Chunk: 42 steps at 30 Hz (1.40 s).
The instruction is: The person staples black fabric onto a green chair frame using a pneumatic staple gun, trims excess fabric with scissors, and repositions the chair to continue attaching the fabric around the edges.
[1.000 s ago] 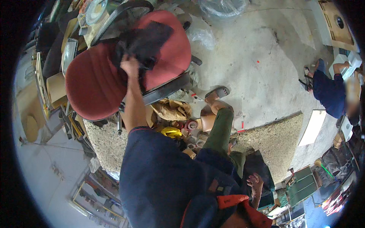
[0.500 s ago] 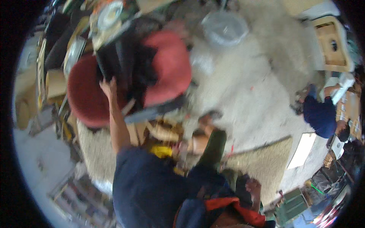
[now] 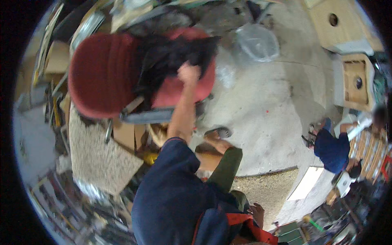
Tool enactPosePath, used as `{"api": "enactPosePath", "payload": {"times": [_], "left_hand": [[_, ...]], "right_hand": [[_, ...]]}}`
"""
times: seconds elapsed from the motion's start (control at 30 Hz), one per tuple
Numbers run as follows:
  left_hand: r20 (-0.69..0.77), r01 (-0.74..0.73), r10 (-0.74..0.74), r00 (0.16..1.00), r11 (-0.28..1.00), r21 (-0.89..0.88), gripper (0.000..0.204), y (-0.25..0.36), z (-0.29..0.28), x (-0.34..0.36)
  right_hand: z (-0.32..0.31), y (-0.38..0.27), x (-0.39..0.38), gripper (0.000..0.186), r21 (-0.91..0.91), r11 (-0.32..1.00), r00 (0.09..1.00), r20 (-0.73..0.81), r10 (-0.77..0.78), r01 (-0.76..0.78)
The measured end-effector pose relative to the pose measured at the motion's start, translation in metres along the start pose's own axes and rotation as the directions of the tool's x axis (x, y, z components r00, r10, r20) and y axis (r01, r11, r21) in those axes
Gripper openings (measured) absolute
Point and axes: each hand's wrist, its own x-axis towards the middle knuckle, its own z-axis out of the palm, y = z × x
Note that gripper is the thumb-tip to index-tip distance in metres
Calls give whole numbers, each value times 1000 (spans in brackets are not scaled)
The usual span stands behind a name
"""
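Note:
A red office chair (image 3: 102, 75) with a dark armrest (image 3: 149, 116) stands ahead on the left. Crumpled black cloth (image 3: 159, 59) lies across its seat and against the backrest. My left hand (image 3: 189, 73) reaches over the seat, its fingers closed on the near right part of this cloth; motion slightly blurs it. Low on the right, beside my trouser leg, hangs my right hand (image 3: 256, 212). Its fingers are loosely apart and nothing shows in them.
A clear plastic-lined bin (image 3: 258, 43) stands beyond the chair. Cardboard (image 3: 124, 134) lies beneath the chair. Another person (image 3: 332, 149) crouches at far right near a white panel (image 3: 306, 183). Wooden speaker-like boxes (image 3: 358, 83) stand along the right side.
My left hand has moved right, from beside the backrest to over the seat. The black cloth now spreads farther right across the seat. My right hand has shifted slightly down and left.

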Motion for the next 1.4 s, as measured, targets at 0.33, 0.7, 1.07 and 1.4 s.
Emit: {"api": "enactPosePath", "payload": {"times": [0.33, 0.7, 1.07, 1.4], "left_hand": [[-120, -651, 755, 645, 460, -603, 46, 78, -58, -210], [-82, -506, 525, 847, 844, 175, 71, -152, -159, -17], [58, -587, 640, 766, 660, 469, 62, -153, -164, -57], [992, -741, -114, 47, 662, 111, 48, -35, -63, -355]], "right_hand": [[6, -68, -8, 49, -5, 993, 983, -135, -121, 122], [45, -3, -39, 45, 81, 994, 986, -146, 85, -73], [72, 127, -42, 53, 238, 971, 998, -57, 23, -9], [173, 205, -61, 32, 212, 896, 877, -212, 431, -390]]}}
